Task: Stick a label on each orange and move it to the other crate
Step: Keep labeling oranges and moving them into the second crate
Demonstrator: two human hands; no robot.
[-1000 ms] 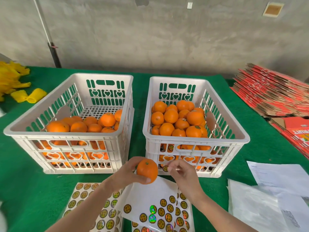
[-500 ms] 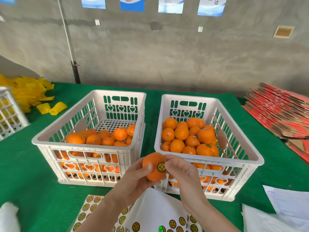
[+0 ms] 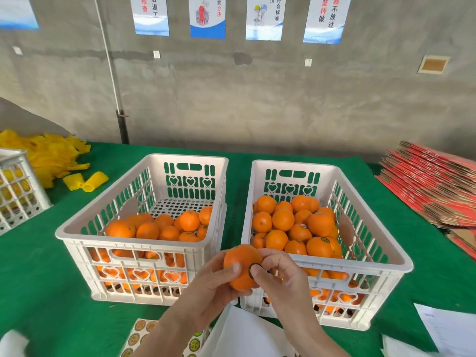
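Fingers [image 3: 228, 271] of our left hand [image 3: 206, 289] curl round one orange [image 3: 239, 258], held above the table [image 3: 38, 279] in front of two white crates. Our right hand [image 3: 280, 279] curls against it too, thumb pressing one round label [image 3: 252, 267] on. The left crate [image 3: 141, 244] is sparsely filled, the right crate [image 3: 360, 265] heaped. Sticker sheets [image 3: 139, 331] lie under our wrists, and four posters [image 3: 207, 16] hang behind.

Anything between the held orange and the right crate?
Nothing visible. The orange, gripped by the left hand, hangs just before the near wall of the right crate, whose top is open.
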